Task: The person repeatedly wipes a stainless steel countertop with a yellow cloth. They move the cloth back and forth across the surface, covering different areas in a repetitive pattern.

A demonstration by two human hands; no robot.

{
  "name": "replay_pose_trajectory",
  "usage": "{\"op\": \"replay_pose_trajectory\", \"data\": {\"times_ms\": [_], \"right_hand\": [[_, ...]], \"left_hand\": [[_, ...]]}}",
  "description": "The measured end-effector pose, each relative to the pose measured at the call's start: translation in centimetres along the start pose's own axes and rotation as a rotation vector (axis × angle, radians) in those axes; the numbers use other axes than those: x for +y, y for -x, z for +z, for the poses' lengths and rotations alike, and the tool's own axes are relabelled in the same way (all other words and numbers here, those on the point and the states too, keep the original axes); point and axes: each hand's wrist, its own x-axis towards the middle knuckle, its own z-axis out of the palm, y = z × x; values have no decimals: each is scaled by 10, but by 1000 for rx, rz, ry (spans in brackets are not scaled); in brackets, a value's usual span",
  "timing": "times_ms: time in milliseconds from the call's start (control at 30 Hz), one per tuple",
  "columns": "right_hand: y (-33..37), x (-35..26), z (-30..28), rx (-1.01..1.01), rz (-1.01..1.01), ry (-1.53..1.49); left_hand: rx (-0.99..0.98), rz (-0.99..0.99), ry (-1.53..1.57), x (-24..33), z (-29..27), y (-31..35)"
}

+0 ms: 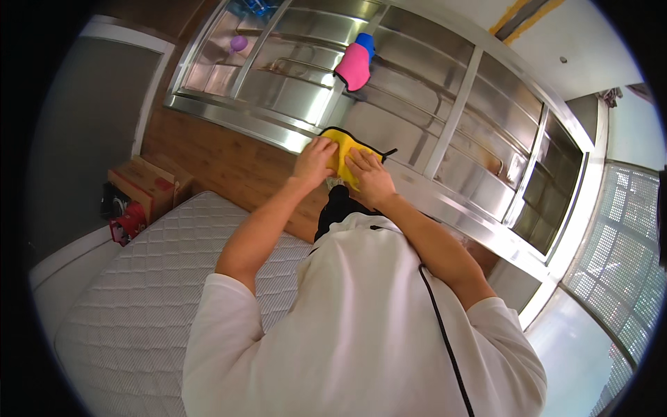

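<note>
Hands first: left hand (314,158) and right hand (367,175) both press flat on a yellow cloth (339,149), fingers spread and lying on the fabric rather than curled round it — neither hand looks to be gripping, more pinning it down. The cloth sits between and just ahead of the two hands, on the steel ledge (264,128) at the bottom of a window frame; its long axis runs roughly from upper left to lower right, following the ledge. Left hand covers the cloth's left edge, right hand its lower right part — both about equally near. The cloth is bright yellow with a dark trim and a thin dark strap or loop sticking out at its right corner; part of it is hidden under the palms. Further out: a pink and blue mitt-like item (356,62) hangs on the window bars above, a small purple object (238,43) further left. Below the wood panel wall, a quilted white mattress (153,278); cardboard boxes (142,184) beside it at left.
</note>
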Motion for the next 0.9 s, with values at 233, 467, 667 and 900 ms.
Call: {"op": "replay_pose_trajectory", "data": {"times_ms": [233,467,667,900], "right_hand": [[48,4,-24,45,226,-101],[104,7,-53,27,406,158],[9,-24,-13,10,267,119],[-118,-69,45,54,61,103]], "left_hand": [[-43,188,102,-4,24,-10],[46,434,75,80,76,-29],[5,215,229,-31,19,-9],[81,-1,-13,-125,-56,8]]}}
